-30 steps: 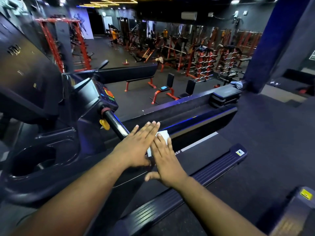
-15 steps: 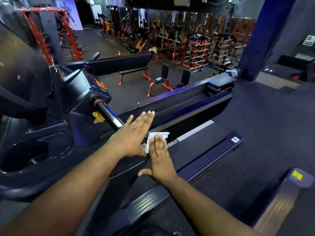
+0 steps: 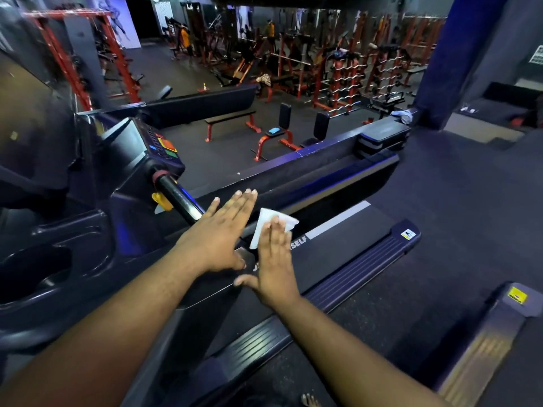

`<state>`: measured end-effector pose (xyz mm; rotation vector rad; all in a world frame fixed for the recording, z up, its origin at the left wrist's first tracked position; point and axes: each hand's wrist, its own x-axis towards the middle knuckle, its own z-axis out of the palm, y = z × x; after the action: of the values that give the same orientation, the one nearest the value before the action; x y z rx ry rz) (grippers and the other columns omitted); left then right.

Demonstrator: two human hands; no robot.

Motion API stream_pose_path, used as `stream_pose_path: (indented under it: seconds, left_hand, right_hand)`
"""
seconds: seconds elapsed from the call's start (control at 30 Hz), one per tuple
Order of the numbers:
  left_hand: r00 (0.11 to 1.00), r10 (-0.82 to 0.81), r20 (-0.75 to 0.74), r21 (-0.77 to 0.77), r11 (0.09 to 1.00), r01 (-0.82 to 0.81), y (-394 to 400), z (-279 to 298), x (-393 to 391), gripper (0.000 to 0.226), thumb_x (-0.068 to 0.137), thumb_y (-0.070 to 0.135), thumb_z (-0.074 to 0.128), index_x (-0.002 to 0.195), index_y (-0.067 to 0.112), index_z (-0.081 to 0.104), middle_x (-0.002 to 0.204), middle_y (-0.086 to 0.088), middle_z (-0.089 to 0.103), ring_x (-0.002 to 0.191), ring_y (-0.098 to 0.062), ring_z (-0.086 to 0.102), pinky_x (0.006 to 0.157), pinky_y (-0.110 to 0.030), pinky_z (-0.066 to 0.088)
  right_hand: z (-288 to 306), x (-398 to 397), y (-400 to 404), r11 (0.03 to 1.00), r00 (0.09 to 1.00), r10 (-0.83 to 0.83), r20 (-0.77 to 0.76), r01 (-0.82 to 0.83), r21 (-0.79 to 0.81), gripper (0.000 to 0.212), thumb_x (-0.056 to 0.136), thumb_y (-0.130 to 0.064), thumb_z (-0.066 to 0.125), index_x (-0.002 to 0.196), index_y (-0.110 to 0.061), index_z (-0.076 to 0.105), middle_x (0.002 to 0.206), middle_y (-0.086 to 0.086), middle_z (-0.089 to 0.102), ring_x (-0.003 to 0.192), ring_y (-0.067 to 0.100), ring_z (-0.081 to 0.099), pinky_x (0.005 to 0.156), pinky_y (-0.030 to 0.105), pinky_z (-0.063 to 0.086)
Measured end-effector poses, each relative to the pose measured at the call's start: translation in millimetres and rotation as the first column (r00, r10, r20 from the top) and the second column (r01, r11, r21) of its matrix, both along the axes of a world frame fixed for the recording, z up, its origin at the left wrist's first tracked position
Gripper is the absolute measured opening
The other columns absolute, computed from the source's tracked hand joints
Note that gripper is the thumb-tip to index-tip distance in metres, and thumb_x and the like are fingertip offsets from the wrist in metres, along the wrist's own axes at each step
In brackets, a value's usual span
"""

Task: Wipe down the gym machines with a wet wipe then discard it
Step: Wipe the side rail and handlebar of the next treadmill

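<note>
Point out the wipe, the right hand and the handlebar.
wipe (image 3: pixel 266 220): head view, bare white upper part.
right hand (image 3: pixel 274 261): head view, back of hand.
handlebar (image 3: pixel 179 198): head view, black grip.

White wet wipe (image 3: pixel 266 223) on the treadmill (image 3: pixel 338 254)

The wipe lies crumpled and partly unfolded — its near half hidden under flat fingers — above the black belt, by the dark handrail (image 3: pixel 182 201).

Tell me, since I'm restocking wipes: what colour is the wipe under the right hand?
White, plain, no pattern; the wipe shows clearly in the head view.

white wet wipe (image 3: pixel 266 227), black treadmill (image 3: pixel 338 254), red-framed benches (image 3: pixel 232 121), yellow sticker (image 3: pixel 517 295)
</note>
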<state>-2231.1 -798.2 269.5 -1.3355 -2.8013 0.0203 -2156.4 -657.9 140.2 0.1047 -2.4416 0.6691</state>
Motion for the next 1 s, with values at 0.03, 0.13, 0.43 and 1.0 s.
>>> stream_pose_path:
  seconds: [0.03,0.13,0.43,1.0]
  left_hand:
    - [1.0,-0.001,-0.004,-0.001,1.0,0.001,0.2,-0.6,0.2,0.138,0.073,0.052,0.075,0.154,0.02,-0.033,0.166,0.006,-0.028,0.154,-0.011,-0.021,0.128,-0.043,-0.003]
    - [1.0,0.008,-0.003,0.013,1.0,-0.008,0.2,0.2,0.0,0.14,0.072,0.055,0.075,0.153,0.021,-0.035,0.167,0.005,-0.027,0.154,-0.011,-0.021,0.128,-0.042,-0.004]
    - [1.0,0.006,0.015,0.064,0.998,-0.007,-3.3,1.9,3.3,0.146,0.07,0.052,0.076,0.141,0.025,-0.049,0.158,0.008,-0.041,0.151,-0.01,-0.028,0.127,-0.039,-0.007]
    - [1.0,0.021,0.004,0.052,0.998,-0.021,-2.1,2.5,3.5,0.148,0.071,0.053,0.08,0.144,0.024,-0.046,0.161,0.007,-0.036,0.15,-0.008,-0.027,0.127,-0.037,-0.008]
  right_hand:
    - [8.6,-5.9,13.6,0.999,0.999,-0.041,-0.02,0.041,0.018,0.124,0.076,-0.092,0.026,0.16,-0.006,-0.003,0.169,0.015,-0.007,0.156,0.033,-0.007,0.124,0.056,-0.002]
    - [51.2,-19.2,47.8,0.992,0.997,-0.069,0.016,0.067,0.103,0.118,0.076,-0.093,0.023,0.153,-0.005,0.035,0.16,0.014,0.034,0.155,0.033,0.015,0.123,0.06,0.005]
    - [52.0,1.5,47.0,0.893,0.979,0.174,0.103,-0.201,0.402,0.123,0.071,-0.09,0.04,0.16,-0.007,0.023,0.167,0.011,0.022,0.157,0.025,0.008,0.123,0.059,0.007]
    - [60.7,-10.1,74.0,0.944,0.995,0.056,0.078,-0.078,0.319,0.116,0.076,-0.089,0.04,0.16,-0.012,0.02,0.165,0.009,0.026,0.156,0.02,0.01,0.123,0.06,0.012]
